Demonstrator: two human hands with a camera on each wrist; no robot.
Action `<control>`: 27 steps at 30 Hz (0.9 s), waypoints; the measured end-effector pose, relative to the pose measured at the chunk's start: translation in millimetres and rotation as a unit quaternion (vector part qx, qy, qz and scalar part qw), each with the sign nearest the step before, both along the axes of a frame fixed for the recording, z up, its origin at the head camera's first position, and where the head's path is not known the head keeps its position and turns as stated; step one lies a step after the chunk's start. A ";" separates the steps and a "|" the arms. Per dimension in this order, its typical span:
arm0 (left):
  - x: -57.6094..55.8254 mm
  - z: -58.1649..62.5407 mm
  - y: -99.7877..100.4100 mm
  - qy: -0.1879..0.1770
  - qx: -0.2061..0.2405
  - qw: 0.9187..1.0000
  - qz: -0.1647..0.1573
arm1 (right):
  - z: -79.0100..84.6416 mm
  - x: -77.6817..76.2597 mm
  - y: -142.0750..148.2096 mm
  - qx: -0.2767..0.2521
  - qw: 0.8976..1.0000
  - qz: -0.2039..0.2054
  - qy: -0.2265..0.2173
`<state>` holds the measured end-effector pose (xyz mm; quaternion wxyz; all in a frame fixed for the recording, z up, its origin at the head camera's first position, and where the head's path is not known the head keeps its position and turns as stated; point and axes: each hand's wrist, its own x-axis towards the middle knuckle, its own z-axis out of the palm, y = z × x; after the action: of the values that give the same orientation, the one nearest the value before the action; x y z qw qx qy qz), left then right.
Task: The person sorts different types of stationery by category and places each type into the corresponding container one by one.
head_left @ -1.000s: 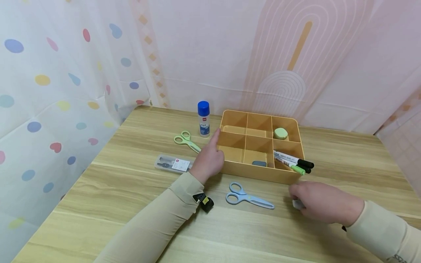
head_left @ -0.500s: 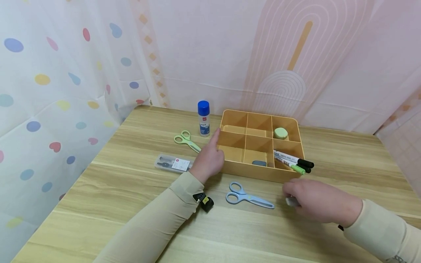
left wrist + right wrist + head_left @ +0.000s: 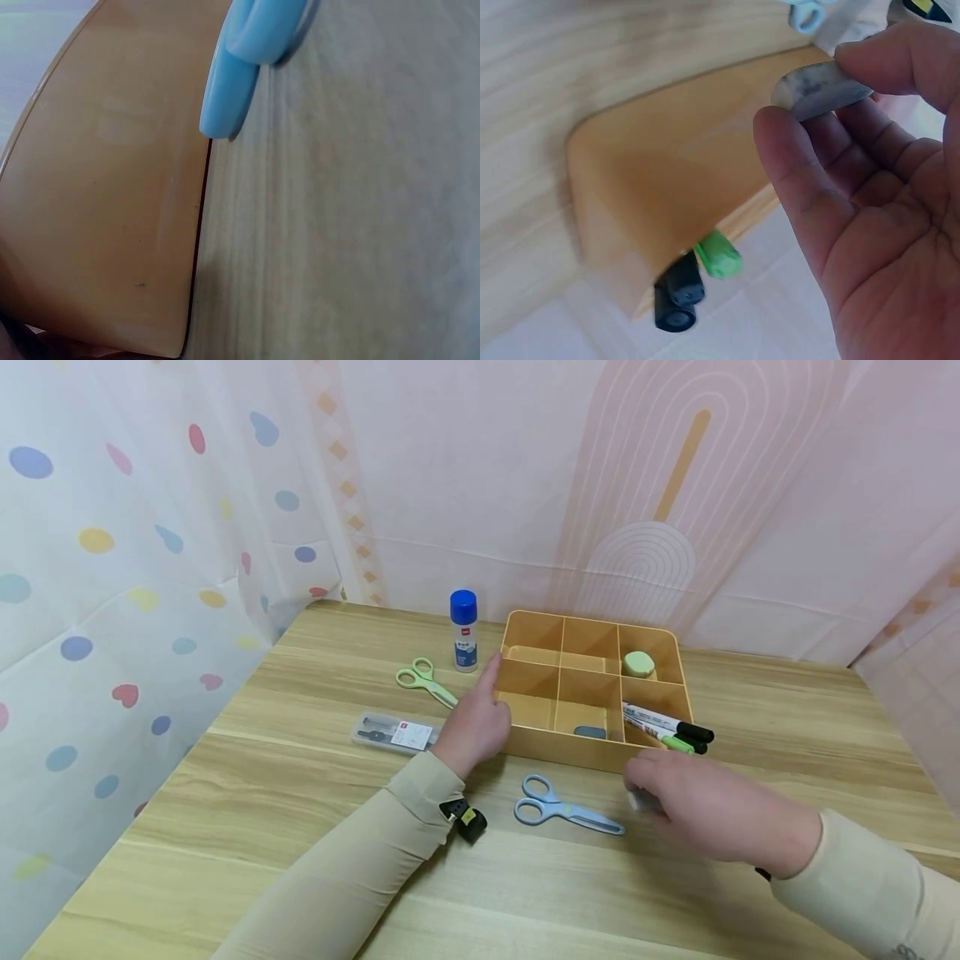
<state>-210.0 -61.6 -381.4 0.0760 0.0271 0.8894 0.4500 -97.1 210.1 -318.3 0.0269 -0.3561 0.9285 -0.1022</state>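
My right hand (image 3: 705,806) hovers at the organizer's front right corner, low over the table. In the right wrist view its thumb and fingers pinch a small worn grey-white eraser (image 3: 819,90). At the left side of the yellow-orange six-compartment organizer (image 3: 562,750), my left hand (image 3: 474,727) rests against the wall with its index finger straight along the edge; its other fingers are hidden. Blue scissors (image 3: 567,812) lie in front of the organizer. A blue-grey eraser (image 3: 591,732) sits in the front middle compartment.
Markers (image 3: 667,724) lean out of the front right compartment; a pale green round item (image 3: 639,664) sits behind them. Left of the organizer are an upright glue stick (image 3: 465,635), green scissors (image 3: 422,675) and a clear compass case (image 3: 390,731). A patterned curtain (image 3: 480,485) hangs behind.
My right hand has moved left with the pinched eraser, from right of the organizer's corner to just in front of it. The left hand keeps its place.
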 end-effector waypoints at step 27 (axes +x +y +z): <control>-0.3 -0.6 -0.4 -0.001 0.003 1.000 0.001 | 42.9 -50.1 -22.6 0.011 0.997 -0.047 0.052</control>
<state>-210.2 -62.0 -382.0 0.0769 0.0262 0.8879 0.4528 -147.2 187.4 -275.4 -0.0226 -0.3168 0.9453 -0.0749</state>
